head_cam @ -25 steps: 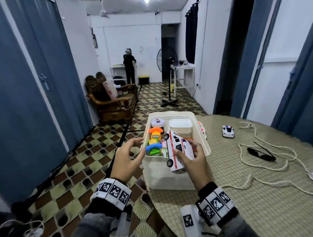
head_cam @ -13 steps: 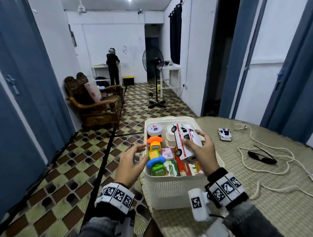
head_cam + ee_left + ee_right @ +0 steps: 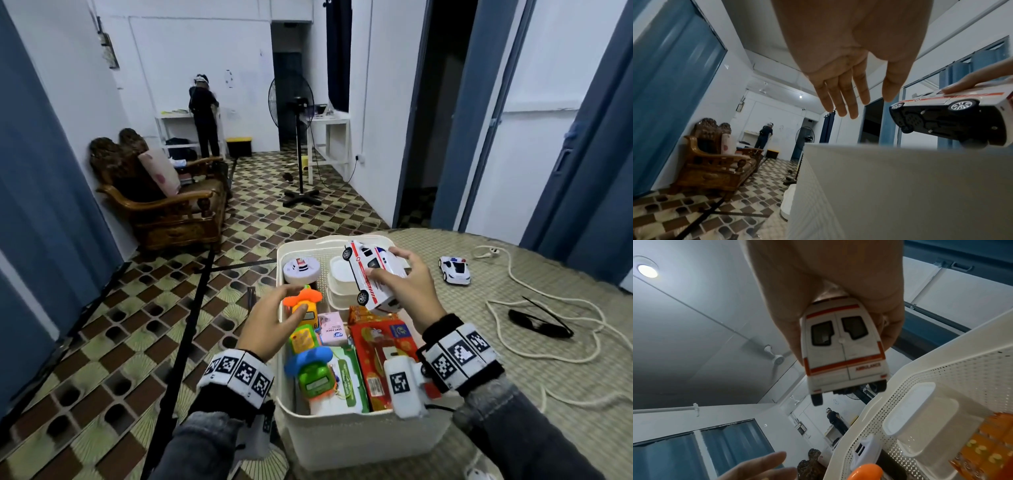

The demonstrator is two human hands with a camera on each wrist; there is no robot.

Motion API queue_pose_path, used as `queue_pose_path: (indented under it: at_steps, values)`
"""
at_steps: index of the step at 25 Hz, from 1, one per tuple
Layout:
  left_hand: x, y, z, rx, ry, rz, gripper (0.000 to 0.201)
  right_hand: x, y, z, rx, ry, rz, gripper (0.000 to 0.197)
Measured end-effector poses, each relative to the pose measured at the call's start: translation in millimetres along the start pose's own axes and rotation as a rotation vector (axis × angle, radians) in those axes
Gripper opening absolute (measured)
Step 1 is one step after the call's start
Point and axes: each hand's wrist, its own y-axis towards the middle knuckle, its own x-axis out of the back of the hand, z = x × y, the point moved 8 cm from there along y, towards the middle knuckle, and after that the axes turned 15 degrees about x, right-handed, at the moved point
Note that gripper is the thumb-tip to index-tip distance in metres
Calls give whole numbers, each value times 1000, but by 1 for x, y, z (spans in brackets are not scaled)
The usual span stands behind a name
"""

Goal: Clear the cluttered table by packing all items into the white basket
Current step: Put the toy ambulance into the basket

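We find our left hand (image 3: 270,325) spread and empty at the left rim of the white basket (image 3: 359,431), which is largely packed. Over its far end our right hand (image 3: 407,291) grips the toy ambulance (image 3: 371,274). Right of the basket a police car (image 3: 454,270), rope (image 3: 548,356) and sunglasses (image 3: 537,323) remain unpacked.

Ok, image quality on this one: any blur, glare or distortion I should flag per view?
Head view: sharp, with wide-angle bending of the door frames; toy ambulance and white basket evenly lit. Left wrist view: the basket wall is close and soft, the left hand dim against bright walls. Right wrist view: ceiling lamp flares, the right hand is underexposed, and the orange packs are blurred.
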Motion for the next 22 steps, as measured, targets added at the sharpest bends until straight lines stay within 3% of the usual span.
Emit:
queue_pose_path:
  at_steps: [9, 16, 22]
  values:
    - [3, 82, 1, -78, 61, 164, 47, 5, 30, -35, -80, -131, 4, 58]
    - [-30, 189, -30, -300, 117, 404, 32, 11, 48, -70, -192, -173, -206, 59]
    - [-68, 228, -42, -492, 73, 643, 30, -6, 29, -72, -254, -257, -393, 52]
